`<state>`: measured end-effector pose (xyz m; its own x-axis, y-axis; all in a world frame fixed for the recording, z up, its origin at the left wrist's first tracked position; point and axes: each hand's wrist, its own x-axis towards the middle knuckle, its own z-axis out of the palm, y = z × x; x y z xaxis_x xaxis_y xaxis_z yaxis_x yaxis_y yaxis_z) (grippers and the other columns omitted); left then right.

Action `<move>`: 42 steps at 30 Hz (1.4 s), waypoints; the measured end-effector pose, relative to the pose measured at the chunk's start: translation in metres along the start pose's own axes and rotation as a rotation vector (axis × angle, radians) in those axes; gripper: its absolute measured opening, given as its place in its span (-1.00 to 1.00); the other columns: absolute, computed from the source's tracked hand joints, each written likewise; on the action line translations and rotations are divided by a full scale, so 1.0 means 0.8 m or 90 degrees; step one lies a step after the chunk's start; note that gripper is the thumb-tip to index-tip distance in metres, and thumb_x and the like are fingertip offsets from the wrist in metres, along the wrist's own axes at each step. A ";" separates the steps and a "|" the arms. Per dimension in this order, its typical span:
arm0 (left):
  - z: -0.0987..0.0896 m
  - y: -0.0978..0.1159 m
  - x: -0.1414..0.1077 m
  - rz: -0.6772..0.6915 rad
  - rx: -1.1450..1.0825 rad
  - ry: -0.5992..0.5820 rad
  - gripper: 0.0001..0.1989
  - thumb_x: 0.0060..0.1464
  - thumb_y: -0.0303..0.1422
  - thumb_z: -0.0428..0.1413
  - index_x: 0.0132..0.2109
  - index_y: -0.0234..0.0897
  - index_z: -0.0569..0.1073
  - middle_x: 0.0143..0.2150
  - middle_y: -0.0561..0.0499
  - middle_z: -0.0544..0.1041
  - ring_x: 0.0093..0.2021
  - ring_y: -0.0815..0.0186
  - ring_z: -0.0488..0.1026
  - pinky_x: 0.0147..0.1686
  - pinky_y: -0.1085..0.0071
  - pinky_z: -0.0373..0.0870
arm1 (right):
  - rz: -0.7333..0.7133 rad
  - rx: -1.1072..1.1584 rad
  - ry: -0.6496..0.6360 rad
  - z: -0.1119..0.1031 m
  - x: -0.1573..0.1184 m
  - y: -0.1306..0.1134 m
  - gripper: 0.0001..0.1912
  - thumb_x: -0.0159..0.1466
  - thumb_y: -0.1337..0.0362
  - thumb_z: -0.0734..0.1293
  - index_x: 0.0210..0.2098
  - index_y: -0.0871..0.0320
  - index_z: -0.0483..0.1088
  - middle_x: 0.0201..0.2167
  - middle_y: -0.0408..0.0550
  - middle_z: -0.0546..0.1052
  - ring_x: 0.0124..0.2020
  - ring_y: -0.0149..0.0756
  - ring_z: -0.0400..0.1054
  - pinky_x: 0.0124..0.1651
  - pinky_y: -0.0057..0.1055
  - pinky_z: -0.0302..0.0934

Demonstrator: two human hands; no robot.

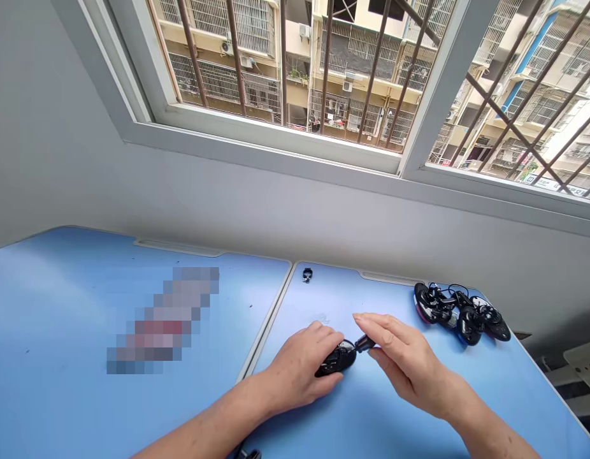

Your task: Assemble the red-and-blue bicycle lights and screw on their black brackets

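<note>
My left hand (299, 370) rests over a glossy black moulded plastic part (336, 358), pressing it against the blue tabletop. My right hand (400, 363) pinches a short black cylindrical piece (364, 344) between thumb and fingers. That piece is touching or almost touching the nose of the glossy part; I cannot tell which. To the right lies a heap of similar black parts with thin black wires (460, 315), some with pink or blue edges. Neither hand touches the heap.
A small black ring clip (307, 275) lies near the table's far edge. A black item (248, 454) shows at the bottom edge of view. The blue table (132, 280) has a seam and meets a grey wall under a barred window (276, 64). A blurred patch covers part of the left side.
</note>
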<state>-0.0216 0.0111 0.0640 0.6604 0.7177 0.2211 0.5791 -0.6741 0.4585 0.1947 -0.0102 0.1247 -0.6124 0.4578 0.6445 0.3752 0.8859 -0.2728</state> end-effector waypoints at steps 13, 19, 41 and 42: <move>0.003 -0.001 0.000 0.021 0.028 0.009 -0.80 -0.04 -0.46 0.09 -0.20 -0.19 0.33 -0.27 0.01 0.46 -0.29 0.17 0.32 -0.34 0.34 0.27 | 0.013 0.011 0.050 0.011 -0.002 0.000 -0.67 0.36 0.36 0.25 0.11 0.03 0.29 -0.42 -0.12 0.47 -0.46 -0.37 0.34 -0.41 -0.45 0.30; 0.002 -0.002 0.001 0.001 0.025 -0.004 -0.75 -0.06 -0.46 0.11 -0.17 -0.19 0.34 -0.25 0.00 0.47 -0.27 0.17 0.33 -0.33 0.34 0.27 | 0.055 -0.044 0.140 0.018 -0.001 0.003 -0.92 0.34 0.28 0.30 -0.17 0.13 0.35 -0.52 -0.12 0.44 -0.53 -0.36 0.28 -0.50 -0.45 0.23; 0.002 -0.002 0.001 0.012 0.018 0.001 -0.76 -0.06 -0.47 0.09 -0.18 -0.18 0.34 -0.30 0.02 0.44 -0.29 0.18 0.33 -0.36 0.36 0.25 | 0.108 0.103 -0.040 -0.004 -0.001 0.002 -0.78 0.38 0.36 0.21 0.00 0.13 0.35 -0.30 -0.03 0.57 -0.33 -0.33 0.48 -0.27 -0.39 0.42; 0.002 -0.002 0.001 0.011 0.020 -0.001 -0.75 -0.07 -0.48 0.09 -0.18 -0.18 0.34 -0.29 0.02 0.44 -0.29 0.18 0.33 -0.35 0.36 0.25 | 0.106 0.086 -0.032 -0.003 -0.001 0.002 -0.82 0.38 0.34 0.22 -0.04 0.14 0.36 -0.33 -0.04 0.57 -0.37 -0.33 0.47 -0.30 -0.40 0.40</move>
<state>-0.0214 0.0129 0.0621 0.6708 0.7057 0.2280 0.5822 -0.6915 0.4276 0.1972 -0.0098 0.1251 -0.5858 0.5982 0.5469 0.3785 0.7986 -0.4680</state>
